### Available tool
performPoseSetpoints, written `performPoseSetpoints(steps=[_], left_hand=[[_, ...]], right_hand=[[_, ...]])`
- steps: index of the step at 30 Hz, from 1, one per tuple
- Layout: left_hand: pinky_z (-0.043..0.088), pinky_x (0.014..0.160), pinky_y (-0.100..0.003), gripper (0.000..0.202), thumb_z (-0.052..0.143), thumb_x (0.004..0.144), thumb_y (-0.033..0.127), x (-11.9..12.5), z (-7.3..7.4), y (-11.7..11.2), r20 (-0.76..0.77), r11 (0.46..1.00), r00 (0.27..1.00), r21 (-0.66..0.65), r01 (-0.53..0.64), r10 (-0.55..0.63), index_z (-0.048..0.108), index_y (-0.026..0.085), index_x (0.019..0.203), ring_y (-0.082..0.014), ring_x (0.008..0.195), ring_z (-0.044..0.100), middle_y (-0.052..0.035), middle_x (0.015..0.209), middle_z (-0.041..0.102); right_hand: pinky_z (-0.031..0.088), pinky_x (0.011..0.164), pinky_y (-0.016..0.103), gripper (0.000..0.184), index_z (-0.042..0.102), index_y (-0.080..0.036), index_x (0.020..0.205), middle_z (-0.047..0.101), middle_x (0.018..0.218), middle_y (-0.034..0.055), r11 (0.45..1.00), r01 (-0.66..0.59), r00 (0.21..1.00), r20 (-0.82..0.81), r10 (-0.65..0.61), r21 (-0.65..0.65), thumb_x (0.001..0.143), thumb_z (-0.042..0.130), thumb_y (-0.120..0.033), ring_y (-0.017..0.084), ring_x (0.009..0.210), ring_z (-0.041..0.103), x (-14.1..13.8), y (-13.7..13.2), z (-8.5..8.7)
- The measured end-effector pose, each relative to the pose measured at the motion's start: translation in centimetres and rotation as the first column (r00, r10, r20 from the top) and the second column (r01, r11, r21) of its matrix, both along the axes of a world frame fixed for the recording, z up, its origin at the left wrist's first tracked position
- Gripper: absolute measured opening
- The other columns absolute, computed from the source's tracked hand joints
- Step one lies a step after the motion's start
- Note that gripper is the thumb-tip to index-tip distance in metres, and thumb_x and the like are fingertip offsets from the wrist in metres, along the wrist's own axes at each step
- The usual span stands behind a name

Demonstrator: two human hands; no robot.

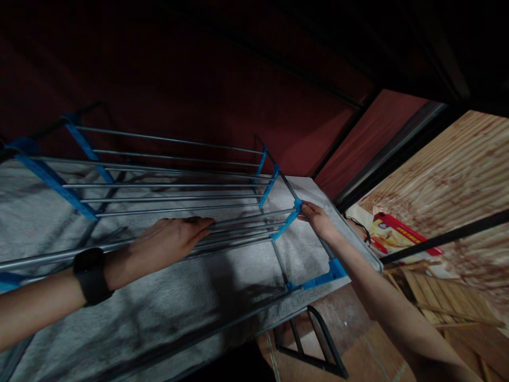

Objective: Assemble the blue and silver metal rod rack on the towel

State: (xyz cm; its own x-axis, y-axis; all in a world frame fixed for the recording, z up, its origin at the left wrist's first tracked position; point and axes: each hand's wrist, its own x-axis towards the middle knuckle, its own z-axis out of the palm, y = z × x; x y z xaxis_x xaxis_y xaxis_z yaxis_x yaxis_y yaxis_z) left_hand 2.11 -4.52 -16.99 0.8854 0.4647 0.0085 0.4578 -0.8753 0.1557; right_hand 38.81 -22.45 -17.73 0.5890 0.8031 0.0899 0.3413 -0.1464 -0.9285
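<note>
Currently pinches blue connector at centre-right with right hand; touches metal bar at centre-left with left hand, grip unclear.

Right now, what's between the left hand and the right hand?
Head view: from the left hand, parallel metal rods run to a blue bracket at the right hand; grey fleecy fabric shows below them.

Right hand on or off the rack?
On: right hand is closed at the blue bracket; how firmly, cannot tell.
</note>
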Motion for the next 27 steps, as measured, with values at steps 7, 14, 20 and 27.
performPoseSetpoints(steps=[7,14,20,27], left_hand=[[0.051,0.077,-0.042,0.054,0.018,0.101,0.049,0.0,0.3,-0.4,-0.015,1.000,1.000,0.028,0.009,-0.008,0.053,0.032,0.139,-0.0307,0.096,0.069,-0.0040,0.128,0.066],[0.051,0.078,-0.041,0.054,0.019,0.101,0.048,0.3,0.5,-0.3,0.002,0.999,1.000,0.020,0.026,-0.026,0.053,0.029,0.138,-0.0302,0.097,0.069,-0.0052,0.125,0.067],[0.050,0.073,-0.036,0.045,0.027,0.102,0.041,0.5,1.8,-1.4,0.034,0.999,0.999,0.045,0.017,-0.018,0.058,0.026,0.130,-0.0266,0.094,0.069,-0.0056,0.117,0.070],[0.047,0.064,-0.030,0.030,0.041,0.100,0.033,0.4,2.7,-2.0,0.041,0.997,0.999,0.065,0.027,-0.030,0.060,0.022,0.121,-0.0225,0.091,0.069,-0.0058,0.109,0.070]], right_hand=[[0.058,0.087,0.040,0.057,0.067,-0.018,0.110,0.071,0.098,0.0063,1.000,-0.008,1.000,0.004,0.008,-0.004,0.078,0.062,-0.065,0.023,0.093,0.067,0.0,0.0,-0.1],[0.056,0.091,0.044,0.055,0.065,-0.015,0.117,0.071,0.104,0.0095,0.999,-0.002,0.997,0.080,0.005,-0.034,0.086,0.054,-0.058,0.025,0.095,0.067,-0.1,-0.1,0.0],[0.040,0.111,0.052,0.053,0.049,-0.021,0.143,0.054,0.141,0.0134,0.991,-0.110,0.683,0.719,0.129,-0.073,0.095,0.047,-0.045,0.029,0.129,0.052,-1.7,-1.2,2.5],[0.042,0.111,0.052,0.046,0.053,-0.029,0.141,0.061,0.136,0.0081,0.842,-0.417,0.313,0.816,0.487,-0.342,0.099,0.044,-0.045,0.029,0.125,0.057,-2.0,0.8,1.2]])
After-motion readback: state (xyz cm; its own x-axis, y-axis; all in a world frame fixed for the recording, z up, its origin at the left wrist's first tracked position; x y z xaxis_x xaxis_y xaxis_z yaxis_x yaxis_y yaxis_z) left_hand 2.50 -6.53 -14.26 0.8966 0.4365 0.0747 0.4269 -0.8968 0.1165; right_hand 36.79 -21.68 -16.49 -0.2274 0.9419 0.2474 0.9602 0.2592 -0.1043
